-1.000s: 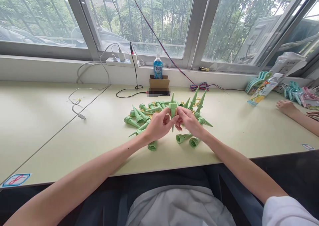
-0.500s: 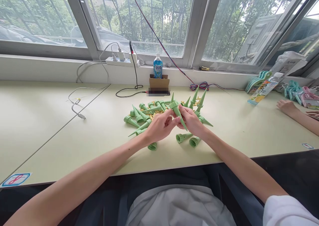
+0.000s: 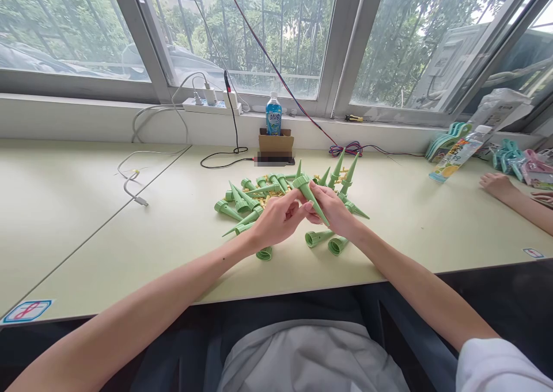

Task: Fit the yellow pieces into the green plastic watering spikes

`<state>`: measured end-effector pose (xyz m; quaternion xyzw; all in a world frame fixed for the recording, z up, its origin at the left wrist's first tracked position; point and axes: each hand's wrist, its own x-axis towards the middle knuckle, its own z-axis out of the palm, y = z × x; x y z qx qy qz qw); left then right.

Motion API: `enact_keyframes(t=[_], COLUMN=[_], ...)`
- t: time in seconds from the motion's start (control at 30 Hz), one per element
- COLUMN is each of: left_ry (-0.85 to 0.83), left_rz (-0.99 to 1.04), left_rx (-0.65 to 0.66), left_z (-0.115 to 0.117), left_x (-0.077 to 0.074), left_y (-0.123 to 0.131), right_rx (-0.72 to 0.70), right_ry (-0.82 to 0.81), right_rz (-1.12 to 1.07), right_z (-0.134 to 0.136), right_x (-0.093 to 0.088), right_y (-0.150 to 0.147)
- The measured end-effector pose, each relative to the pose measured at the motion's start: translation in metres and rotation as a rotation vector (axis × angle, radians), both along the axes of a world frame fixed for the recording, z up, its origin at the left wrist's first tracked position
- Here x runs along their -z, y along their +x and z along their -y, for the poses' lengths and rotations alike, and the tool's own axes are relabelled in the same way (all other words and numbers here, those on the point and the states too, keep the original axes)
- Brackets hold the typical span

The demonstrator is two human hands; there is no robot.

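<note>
A green plastic watering spike [image 3: 313,199] is held between my two hands above the table, its wide ribbed collar up and its tip slanting down to the right. My right hand [image 3: 333,212] is closed round its body from the right. From the left, my left hand [image 3: 279,216] pinches at it just below the collar, fingers bent. What lies between the left fingertips is partly hidden. Behind and beside my hands is a pile of similar green spikes [image 3: 242,202] with small yellow valves [image 3: 271,195] among them. Two more spikes [image 3: 337,245] lie near my right wrist.
A blue drink bottle [image 3: 273,115] stands in a small cardboard box [image 3: 276,145] by the window. A white cable [image 3: 135,191] lies at left. Further right are a tilted juice bottle [image 3: 460,153], green hangers [image 3: 449,139] and another person's hand [image 3: 499,185].
The tip of the held spike has swung slightly to the right. Both hands keep almost the same place, and the pile has not moved.
</note>
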<state>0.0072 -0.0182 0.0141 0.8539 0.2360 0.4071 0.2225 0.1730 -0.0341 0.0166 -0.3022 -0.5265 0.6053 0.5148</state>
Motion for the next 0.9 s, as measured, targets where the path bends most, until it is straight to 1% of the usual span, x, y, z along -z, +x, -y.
enact_keyframes(t=[0.37,0.63,0.9], left_ry=[-0.02,-0.03,-0.035], left_rz=[-0.017,-0.038,-0.036], left_rx=[0.007,0.017,0.094], left_z=[0.0014,0.002,0.005], left_x=[-0.0007,-0.0014,-0.0017], left_y=[-0.0008,-0.0012,-0.0003], right_rx=[-0.075,-0.075,-0.051], right_ry=[-0.033,-0.022,-0.022], right_rz=[-0.016,0.007,0.046], right_z=[-0.0004,-0.0008,0.0014], right_x=[0.0015,0.0016,-0.0002], right_y=[0.0011,0.0012,-0.001])
